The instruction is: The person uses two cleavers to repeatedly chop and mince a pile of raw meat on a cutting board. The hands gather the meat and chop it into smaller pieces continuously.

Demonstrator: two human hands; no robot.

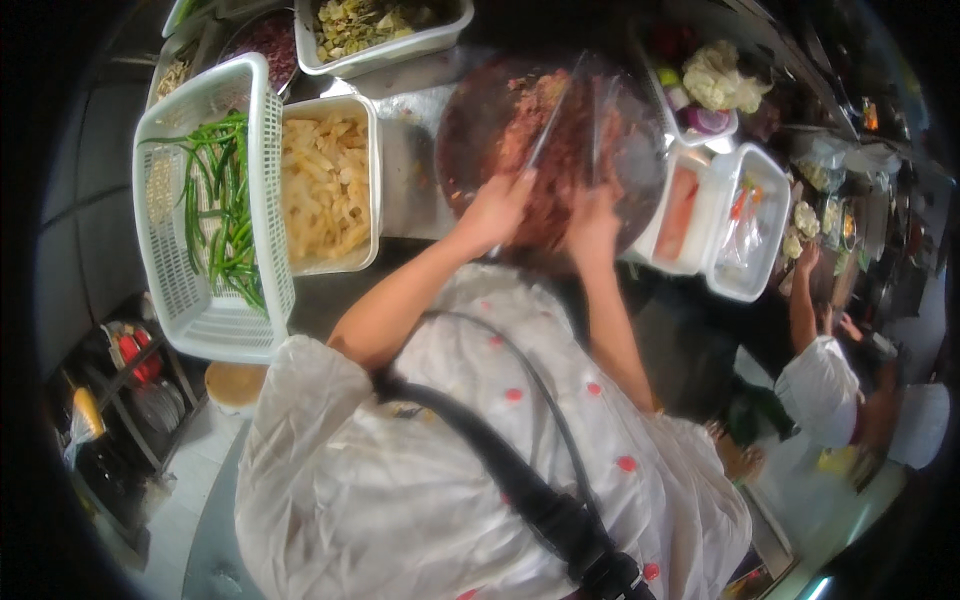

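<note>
A dark round chopping block [466,112] lies in front of me, spread with reddish minced meat [551,206]. My left hand [495,210] grips the handle of a cleaver [556,116], whose blade slants up and to the right over the meat. A second cleaver [597,131] is in my right hand [594,219], its blade pointing away from me and seen nearly edge-on. Both blades are blurred, so whether they touch the meat is unclear. The hands are close together at the block's near half.
At left, a white plastic basket [270,187] holds green chillies [223,195]. Beside it, a white tub [373,180] contains pale sliced strips. Chopped vegetables fill a tray [390,52] behind. Cauliflower [724,75] and white tubs [771,217] stand right; another person's hand [807,259] is beyond.
</note>
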